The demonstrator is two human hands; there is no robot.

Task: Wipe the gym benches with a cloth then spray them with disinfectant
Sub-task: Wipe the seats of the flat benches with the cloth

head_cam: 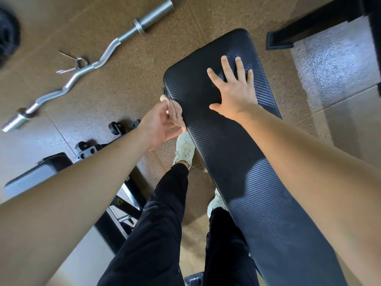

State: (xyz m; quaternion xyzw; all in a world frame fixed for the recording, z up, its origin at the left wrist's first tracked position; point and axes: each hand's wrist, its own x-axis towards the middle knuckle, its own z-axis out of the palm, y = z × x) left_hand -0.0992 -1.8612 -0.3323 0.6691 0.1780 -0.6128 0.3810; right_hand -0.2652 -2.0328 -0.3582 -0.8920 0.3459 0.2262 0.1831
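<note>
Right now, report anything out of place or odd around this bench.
An EZ curl bar lies loose on the floor left of the bench pad, a spring collar clip by its shaft. The pad shows a dull smudge near the fingertips of the right hand, which rests flat on it, holding nothing.

Gym bench (237, 141), near end cut off by the lower edge; left of it, left hand (158, 124) with fingers (175, 112) motion-blurred, dark weight plate (8, 38) cropped.
</note>
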